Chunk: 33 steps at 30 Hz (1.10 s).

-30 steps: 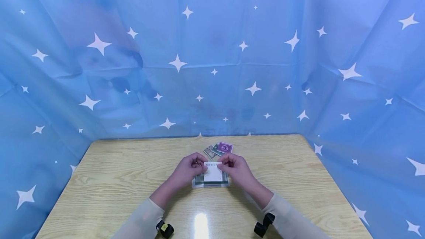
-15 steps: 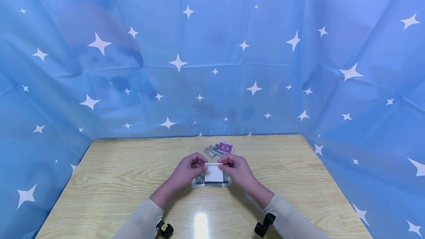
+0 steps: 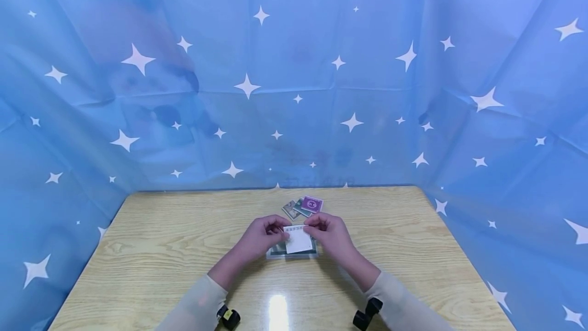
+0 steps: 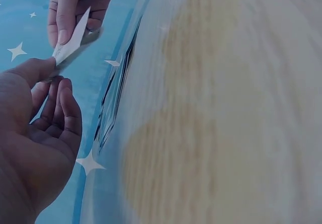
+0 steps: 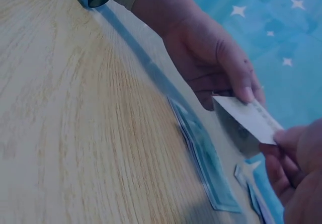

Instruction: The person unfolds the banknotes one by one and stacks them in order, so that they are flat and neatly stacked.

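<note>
A small white folded card [image 3: 297,243] with a line of print along its far edge is held between both hands. My left hand [image 3: 258,235] pinches its left side between thumb and fingers, and my right hand [image 3: 332,234] pinches the right side. In the right wrist view the card [image 5: 246,114] shows a pale upper leaf and a darker leaf hanging apart beneath it. Under the hands, a dark green flat packet [image 3: 277,252] with a clear border lies on the table, partly covered by the card in the head view.
Just beyond the hands, a purple card [image 3: 312,204], a green card [image 3: 300,209] and a greyish card [image 3: 290,211] overlap on the wooden table [image 3: 184,239]. A blue star-patterned curtain [image 3: 294,65] stands behind the table and along its sides.
The white card has shifted slightly right and tilted, its near edge now slanting. Both hands keep their pinch and have moved only a little.
</note>
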Each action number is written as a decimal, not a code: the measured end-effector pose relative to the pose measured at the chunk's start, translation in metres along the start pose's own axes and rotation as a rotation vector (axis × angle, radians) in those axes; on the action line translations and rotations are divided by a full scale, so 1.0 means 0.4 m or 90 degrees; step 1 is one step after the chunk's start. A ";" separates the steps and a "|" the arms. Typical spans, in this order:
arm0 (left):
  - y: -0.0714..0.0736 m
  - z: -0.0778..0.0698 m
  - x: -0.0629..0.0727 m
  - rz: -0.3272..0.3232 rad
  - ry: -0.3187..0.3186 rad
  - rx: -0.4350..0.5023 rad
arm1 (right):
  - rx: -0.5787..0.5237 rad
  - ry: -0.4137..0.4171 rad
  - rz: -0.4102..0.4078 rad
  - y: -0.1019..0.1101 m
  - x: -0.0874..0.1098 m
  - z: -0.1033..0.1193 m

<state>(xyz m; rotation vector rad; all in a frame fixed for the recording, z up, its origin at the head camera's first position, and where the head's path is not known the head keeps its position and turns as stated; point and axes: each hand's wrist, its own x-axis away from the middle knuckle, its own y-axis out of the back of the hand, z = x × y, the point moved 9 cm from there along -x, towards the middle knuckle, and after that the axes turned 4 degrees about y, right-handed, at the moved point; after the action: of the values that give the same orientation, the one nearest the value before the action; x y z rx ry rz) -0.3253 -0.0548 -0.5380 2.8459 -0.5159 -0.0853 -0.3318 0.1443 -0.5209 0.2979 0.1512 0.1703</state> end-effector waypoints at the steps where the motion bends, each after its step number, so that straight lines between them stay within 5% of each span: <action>1: -0.001 0.000 0.001 0.000 0.001 -0.001 | -0.004 -0.002 -0.006 0.001 0.001 0.001; 20: 0.024 -0.021 0.006 -0.016 -0.026 -0.010 | -0.071 0.006 -0.046 0.024 0.013 0.036; 33: 0.048 -0.004 0.009 -0.041 0.004 -0.026 | -0.050 -0.016 -0.058 0.052 0.020 0.010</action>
<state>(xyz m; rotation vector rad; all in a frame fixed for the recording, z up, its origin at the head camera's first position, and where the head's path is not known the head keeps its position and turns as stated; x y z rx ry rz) -0.3284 -0.0728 -0.5317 2.8226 -0.4156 -0.0963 -0.3265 0.1645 -0.5117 0.2138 0.1328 0.0820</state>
